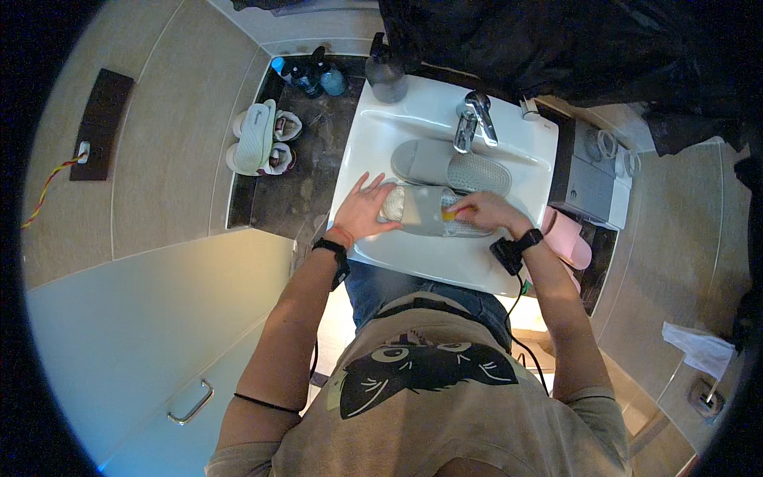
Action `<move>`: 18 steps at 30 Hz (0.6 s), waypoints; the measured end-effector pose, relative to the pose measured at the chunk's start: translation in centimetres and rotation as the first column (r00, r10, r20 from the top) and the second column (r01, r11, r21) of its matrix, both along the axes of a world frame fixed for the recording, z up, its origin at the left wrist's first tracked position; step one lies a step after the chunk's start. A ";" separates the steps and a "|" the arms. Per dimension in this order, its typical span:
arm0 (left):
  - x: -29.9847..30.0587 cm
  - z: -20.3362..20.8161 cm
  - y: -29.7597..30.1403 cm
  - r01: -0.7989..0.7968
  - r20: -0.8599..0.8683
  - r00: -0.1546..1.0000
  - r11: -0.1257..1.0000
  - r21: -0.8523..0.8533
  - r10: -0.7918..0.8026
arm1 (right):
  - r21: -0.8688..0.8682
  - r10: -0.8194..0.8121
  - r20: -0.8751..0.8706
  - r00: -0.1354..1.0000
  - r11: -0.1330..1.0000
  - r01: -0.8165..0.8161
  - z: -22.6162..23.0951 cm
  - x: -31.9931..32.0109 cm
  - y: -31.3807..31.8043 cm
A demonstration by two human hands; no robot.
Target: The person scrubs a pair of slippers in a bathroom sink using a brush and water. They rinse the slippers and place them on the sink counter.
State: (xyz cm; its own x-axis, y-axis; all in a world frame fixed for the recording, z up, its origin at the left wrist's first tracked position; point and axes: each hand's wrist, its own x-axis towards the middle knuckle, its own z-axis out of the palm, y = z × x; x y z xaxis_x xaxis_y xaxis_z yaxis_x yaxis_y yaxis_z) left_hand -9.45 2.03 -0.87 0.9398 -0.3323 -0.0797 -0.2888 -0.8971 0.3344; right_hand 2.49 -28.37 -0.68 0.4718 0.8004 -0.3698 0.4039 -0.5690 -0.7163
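A grey slipper [425, 208] lies sideways across the white sink [413, 258]. Across its left end spreads my left hand [367, 211], thumb on the near edge and index finger at the far edge, gripping it. My right hand [489, 211] is closed around a small yellow object [449, 214] whose kind I cannot make out, and it touches the slipper's textured footbed. Behind, below the chrome tap [474, 121], rests a second grey slipper [479, 172], its footbed dotted with bumps.
Left of the sink, a dark counter [314, 131] carries pale green slippers [255, 139], a pair of shoes [282, 143] and bottles [327, 79]. A dark pump bottle [386, 79] stands at the sink's back corner. Pink slippers [568, 238] and a grey box [586, 171] sit to the right.
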 end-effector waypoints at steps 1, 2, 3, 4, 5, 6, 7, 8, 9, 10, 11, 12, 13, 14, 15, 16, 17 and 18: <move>0.1 0.1 0.0 0.004 -0.001 1.000 1.000 0.001 -0.004 | -0.081 -0.060 0.029 0.998 0.995 0.062 0.3 0.7 -0.2; 0.0 0.2 0.0 0.002 -0.003 1.000 1.000 0.002 -0.002 | -0.160 -0.111 0.061 0.992 0.980 0.120 1.6 1.0 0.2; -0.1 0.2 0.0 0.001 -0.006 1.000 1.000 0.004 -0.001 | -0.224 -0.100 0.096 0.990 0.967 0.120 2.6 0.3 0.9; 0.0 0.3 0.0 0.002 0.001 1.000 1.000 0.000 -0.002 | -0.165 -0.107 0.071 0.992 0.979 0.118 2.5 -0.6 0.7; 0.0 0.2 0.0 0.005 0.008 1.000 1.000 -0.004 -0.005 | -0.105 -0.115 0.046 0.992 0.987 0.119 1.9 -1.7 0.3; 0.1 0.2 0.0 0.009 0.015 1.000 1.000 -0.008 -0.009 | -0.045 -0.122 0.021 0.992 0.991 0.123 1.0 -2.8 -0.1; 0.2 0.1 0.0 0.015 0.013 1.000 1.000 -0.017 -0.015 | 0.008 -0.059 -0.080 0.995 0.998 0.060 -0.4 -3.5 -1.3; 0.1 -0.1 0.1 0.010 0.010 1.000 1.000 -0.022 -0.010 | -0.013 -0.082 -0.081 0.993 0.997 0.082 -0.2 -3.3 -2.2; -0.1 -0.2 0.2 0.005 0.007 1.000 1.000 -0.028 -0.005 | -0.035 -0.106 -0.081 0.991 0.994 0.104 0.1 -2.9 -3.3; -0.1 -0.1 0.2 0.004 0.012 1.000 1.000 -0.015 -0.004 | -0.060 -0.132 -0.082 0.988 0.990 0.128 0.7 -2.5 -4.3; -0.2 0.0 0.2 0.003 0.014 1.000 1.000 -0.002 -0.003 | -0.084 -0.185 -0.120 0.975 0.981 0.176 2.8 -1.4 -5.2; -0.3 0.0 0.2 0.002 0.016 1.000 1.000 0.012 -0.002 | -0.137 -0.288 -0.098 0.953 0.952 0.274 2.0 -1.1 -6.2; -0.2 0.0 0.1 0.008 0.024 1.000 1.000 0.018 -0.009 | -0.097 -0.345 -0.049 0.937 0.936 0.340 1.6 -1.3 -6.5; -0.1 -0.1 0.1 0.015 0.032 0.999 1.000 0.024 -0.016 | -0.054 -0.402 -0.003 0.916 0.914 0.401 1.3 -1.6 -6.7; 0.0 -0.1 0.0 0.021 0.040 0.999 0.999 0.030 -0.023 | -0.052 -0.395 -0.027 0.918 0.918 0.393 0.8 -2.6 -6.7; 0.0 -0.1 0.0 0.016 0.030 0.999 1.000 0.011 -0.016 | -0.046 -0.386 -0.050 0.921 0.922 0.384 1.4 -3.7 -5.7; 0.0 0.1 0.0 0.012 0.021 1.000 1.000 -0.006 -0.012 | -0.098 -0.257 -0.001 0.966 0.962 0.256 2.2 -4.5 -5.1; 0.1 0.3 0.1 0.009 0.011 1.000 1.000 -0.023 -0.009 | 0.059 -0.166 0.033 0.986 0.985 0.164 1.2 -5.4 -5.2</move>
